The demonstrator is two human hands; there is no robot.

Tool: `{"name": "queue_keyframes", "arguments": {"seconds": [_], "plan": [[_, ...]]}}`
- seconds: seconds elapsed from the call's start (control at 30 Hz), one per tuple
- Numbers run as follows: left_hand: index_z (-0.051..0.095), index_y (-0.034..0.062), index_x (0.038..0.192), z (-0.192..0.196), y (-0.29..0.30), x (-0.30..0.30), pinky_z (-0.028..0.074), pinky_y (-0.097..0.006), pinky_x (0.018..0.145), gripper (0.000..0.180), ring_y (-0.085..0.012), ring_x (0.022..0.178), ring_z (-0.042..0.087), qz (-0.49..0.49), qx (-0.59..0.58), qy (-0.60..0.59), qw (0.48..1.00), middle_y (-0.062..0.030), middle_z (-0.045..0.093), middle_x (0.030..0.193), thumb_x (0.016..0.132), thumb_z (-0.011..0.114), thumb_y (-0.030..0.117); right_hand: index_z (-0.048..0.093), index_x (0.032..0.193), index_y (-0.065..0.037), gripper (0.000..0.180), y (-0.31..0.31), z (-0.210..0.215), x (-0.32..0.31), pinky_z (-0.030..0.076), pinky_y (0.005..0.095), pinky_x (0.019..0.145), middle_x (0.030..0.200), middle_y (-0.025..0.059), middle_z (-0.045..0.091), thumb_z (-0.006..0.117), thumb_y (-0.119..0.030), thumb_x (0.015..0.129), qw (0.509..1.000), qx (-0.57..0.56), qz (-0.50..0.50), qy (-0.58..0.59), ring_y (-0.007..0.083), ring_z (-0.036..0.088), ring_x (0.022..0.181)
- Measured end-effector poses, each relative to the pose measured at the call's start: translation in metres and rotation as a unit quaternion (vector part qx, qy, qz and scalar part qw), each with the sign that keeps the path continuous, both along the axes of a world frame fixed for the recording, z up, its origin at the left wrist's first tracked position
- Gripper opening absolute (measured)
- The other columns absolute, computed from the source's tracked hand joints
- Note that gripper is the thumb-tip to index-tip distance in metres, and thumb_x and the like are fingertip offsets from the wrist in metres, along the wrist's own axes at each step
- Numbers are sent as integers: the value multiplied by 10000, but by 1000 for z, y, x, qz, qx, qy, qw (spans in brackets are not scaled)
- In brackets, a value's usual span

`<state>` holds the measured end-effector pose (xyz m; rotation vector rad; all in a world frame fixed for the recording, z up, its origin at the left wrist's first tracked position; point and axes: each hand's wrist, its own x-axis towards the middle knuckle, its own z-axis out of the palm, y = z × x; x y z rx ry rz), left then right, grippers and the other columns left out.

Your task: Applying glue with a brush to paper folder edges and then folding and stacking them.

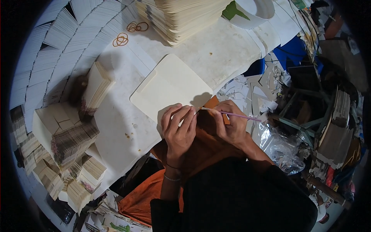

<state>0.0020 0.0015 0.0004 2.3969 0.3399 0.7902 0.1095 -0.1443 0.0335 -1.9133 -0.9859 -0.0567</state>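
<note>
A cream, round-cornered booklet or sheet (172, 83) lies flat at an angle on the white worktable, near its front edge. My left hand (179, 129) rests on its near edge, fingers stretched out and slightly apart; the thumb is mostly hidden. My right hand (231, 123) pinches a thin stick with a purple handle (241, 115), which looks like a small paintbrush. Its pale front end points left, toward the booklet's near right corner and my left fingertips. The tip itself is hard to make out there.
Tall stacks of cream booklets (189, 17) stand at the back. Rubber bands (137, 26) lie left of them, beside a white ring-shaped roll (255, 13). Paper blocks (75, 143) line the left side. Orange cloth (145, 193) covers my lap; clear plastic (280, 149) and scraps lie right.
</note>
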Motion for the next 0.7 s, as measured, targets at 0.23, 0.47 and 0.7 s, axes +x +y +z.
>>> {"name": "queue_keyframes", "arguments": {"seconds": [0.23, 0.47, 0.7], "plan": [[787, 57, 1030, -2, -1, -1, 531, -405, 952, 297, -270, 1109, 639, -1, 5, 3, 1000, -38, 718, 1080, 747, 873, 41, 652, 979, 31, 110, -7, -7, 12, 536, 359, 612, 879, 172, 673, 704, 73, 892, 995, -33, -97, 18, 315, 677, 725], [783, 44, 1048, 4, 0, -1, 535, -391, 946, 317, -263, 1111, 646, -14, 0, 19, 1000, -45, 722, 1086, 745, 879, 46, 628, 1002, 32, 152, -6, -10, 8, 532, 358, 612, 872, 165, 662, 703, 87, 883, 999, 27, -35, -13, 298, 666, 714], [779, 34, 1047, 2, 2, -4, 556, -395, 948, 307, -273, 1146, 644, -16, 12, 2, 1000, -58, 724, 1103, 754, 872, 29, 616, 1007, 44, 121, -22, -11, 30, 531, 322, 603, 859, 148, 658, 678, 81, 910, 988, -17, -155, 12, 233, 664, 705]]}}
